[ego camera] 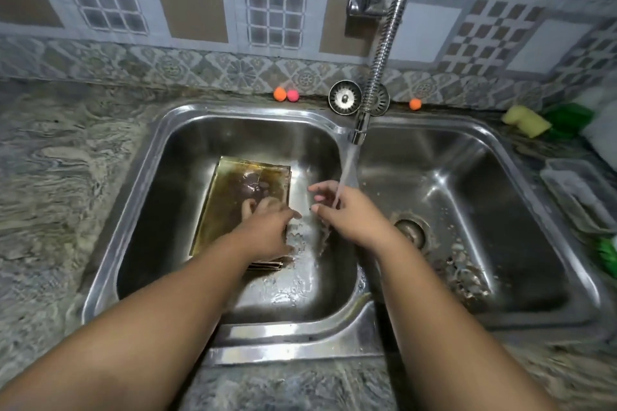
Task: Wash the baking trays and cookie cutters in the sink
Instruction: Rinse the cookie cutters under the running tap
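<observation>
Rinsing looks to be the step in hand, with scrubbing not yet begun. The stack of gold-coloured rectangular metal baking trays (233, 197) lies flat on the floor of the left basin of the double stainless-steel sink (293, 340), toward that basin's back left corner. The top tray is smeared with brown residue. The left hand (267, 227) rests on the top tray at its right edge. Its fingers lie close together on the metal and look fairly straight, though they are blurred, and I see no clasp round the rim. The right hand (347, 213) is held under the stream of water (349, 170) that falls from the chrome tap with a ribbed flexible hose (359, 130). Its fingers are loosely apart and hold nothing.

No cookie cutters can be made out.

The stream lands beside the stack, near the divider, not on it. So the next move likely calls for sliding the trays under the water or swinging the spout left, and for fetching something to scrub with.

The yellow sponge (527, 120) sits well apart on the counter by the sink's back right corner, next to a green object (567, 117) too blurred to name. A clear plastic tub (577, 197) stands along the right edge. On the back rim sit a round metal strainer (345, 97) and small orange and pink balls (279, 94). Food scraps (464, 274) litter the right basin around its drain — a poor place to set down clean trays.
</observation>
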